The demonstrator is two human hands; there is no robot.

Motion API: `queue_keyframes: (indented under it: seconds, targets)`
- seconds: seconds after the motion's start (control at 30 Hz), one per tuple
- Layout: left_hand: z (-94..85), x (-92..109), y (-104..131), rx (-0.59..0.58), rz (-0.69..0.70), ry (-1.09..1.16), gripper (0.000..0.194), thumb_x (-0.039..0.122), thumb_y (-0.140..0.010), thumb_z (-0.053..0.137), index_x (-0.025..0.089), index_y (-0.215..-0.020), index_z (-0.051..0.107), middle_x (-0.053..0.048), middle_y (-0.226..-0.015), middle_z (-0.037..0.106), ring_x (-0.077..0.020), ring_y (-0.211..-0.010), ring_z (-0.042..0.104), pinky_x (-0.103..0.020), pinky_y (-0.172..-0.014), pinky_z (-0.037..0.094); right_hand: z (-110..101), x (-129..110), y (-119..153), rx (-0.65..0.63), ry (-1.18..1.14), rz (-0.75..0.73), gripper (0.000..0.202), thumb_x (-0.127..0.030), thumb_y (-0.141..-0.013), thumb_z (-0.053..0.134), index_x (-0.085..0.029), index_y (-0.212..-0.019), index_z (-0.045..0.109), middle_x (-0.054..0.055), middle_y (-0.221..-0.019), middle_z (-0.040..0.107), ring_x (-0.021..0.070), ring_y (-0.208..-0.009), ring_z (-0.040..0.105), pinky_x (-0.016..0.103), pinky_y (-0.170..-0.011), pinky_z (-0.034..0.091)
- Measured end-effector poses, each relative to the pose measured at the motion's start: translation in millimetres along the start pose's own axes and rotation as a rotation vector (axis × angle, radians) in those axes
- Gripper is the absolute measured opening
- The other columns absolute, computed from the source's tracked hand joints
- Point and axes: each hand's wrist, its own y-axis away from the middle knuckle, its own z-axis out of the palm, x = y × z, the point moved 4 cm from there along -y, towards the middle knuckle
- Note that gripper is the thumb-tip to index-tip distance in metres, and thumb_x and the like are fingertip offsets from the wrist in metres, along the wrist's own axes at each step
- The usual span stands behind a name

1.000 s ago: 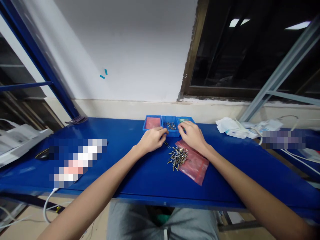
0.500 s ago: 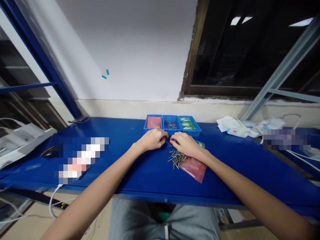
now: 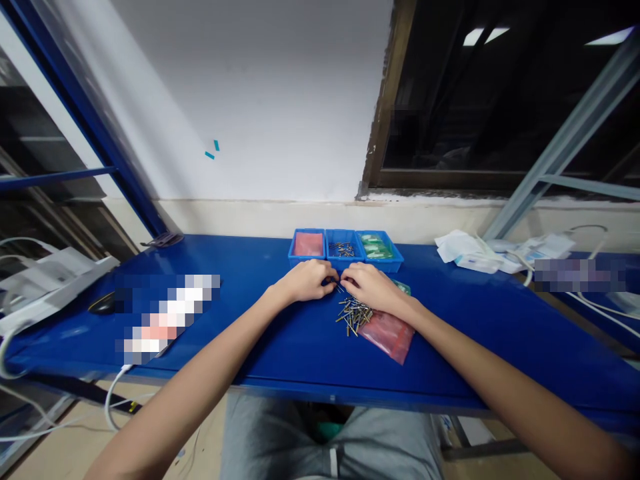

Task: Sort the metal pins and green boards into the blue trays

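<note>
My left hand [image 3: 311,280] is closed, with its fingers curled toward the right hand. Thin metal pins [image 3: 341,289] stick out at its fingertips. Close beside it, my right hand [image 3: 369,283] is bent over with its fingertips pinched together; whatever they hold is hidden. Under the right wrist lies a pink plastic bag [image 3: 387,333], and a green packet [image 3: 402,288] shows partly behind that hand. A loose pile of metal pins [image 3: 353,315], rivet-like with thicker brass-coloured ends, lies beside the pink bag on the blue table [image 3: 280,347].
Behind my hands stand three joined blue bins: a left one [image 3: 292,252] with pink bags, a middle one [image 3: 345,235] with metal pins, a right one [image 3: 397,257] with green packets. White crumpled packaging [image 3: 467,252] lies right; a power strip [image 3: 65,287] and black mouse [image 3: 103,303] lie left.
My hands have drawn slightly closer together, and less of the pins shows between them. The view has shifted slightly; the pile, bag and bins stay put.
</note>
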Motion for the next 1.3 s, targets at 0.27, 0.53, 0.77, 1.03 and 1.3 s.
queue_keyframes:
  seconds: [0.27,0.53,0.77,1.03,1.3]
  targets:
    - [3.1,0.4,-1.5,0.015,0.003,-0.001,0.019,0.021,-0.088,0.057,0.018,-0.099,0.072,-0.008,-0.099,0.071,-0.0203,-0.087,0.067,-0.031,-0.078,0.052,-1.3,-1.2,0.6,-0.013,0.006,0.005,0.012,-0.023,-0.094,0.058,-0.018,-0.091,0.068,0.006,-0.092,0.066,0.0197,-0.09,0.059,0.029,-0.075,0.04]
    - [4.5,-0.1,-1.8,0.024,-0.027,0.018,0.012,0.02,-0.086,0.059,0.017,-0.092,0.068,-0.006,-0.094,0.069,-0.0187,-0.082,0.065,-0.028,-0.075,0.051,-1.6,-0.4,0.1,-0.028,-0.025,0.019,0.009,-0.02,-0.09,0.061,-0.019,-0.083,0.066,0.005,-0.087,0.064,0.0185,-0.084,0.057,0.028,-0.071,0.038]
    - [4.2,3.7,-2.0,0.031,-0.043,0.004,0.007,0.02,-0.086,0.056,0.018,-0.089,0.062,-0.006,-0.096,0.068,-0.0185,-0.082,0.063,-0.027,-0.073,0.049,-1.9,-1.6,0.2,-0.031,-0.02,0.03,0.01,-0.015,-0.089,0.06,-0.019,-0.082,0.066,0.004,-0.086,0.063,0.0177,-0.082,0.056,0.027,-0.07,0.036]
    - [6.4,3.9,-1.6,0.025,-0.038,0.009,0.011,0.019,-0.086,0.055,0.017,-0.094,0.062,-0.007,-0.097,0.068,-0.0195,-0.083,0.064,-0.029,-0.074,0.05,1.4,-0.6,-0.7,-0.044,-0.016,0.035,0.013,-0.012,-0.09,0.055,-0.018,-0.081,0.063,0.005,-0.086,0.063,0.0173,-0.081,0.055,0.027,-0.071,0.036]
    - [7.1,3.2,-2.0,0.038,-0.009,0.01,0.02,0.025,-0.092,0.054,0.015,-0.103,0.067,-0.01,-0.099,0.068,-0.0203,-0.088,0.066,-0.032,-0.081,0.053,-0.5,3.4,0.4,0.03,-0.034,0.024,0.015,-0.014,-0.095,0.046,-0.017,-0.089,0.06,0.008,-0.094,0.062,0.0198,-0.087,0.055,0.03,-0.076,0.038]
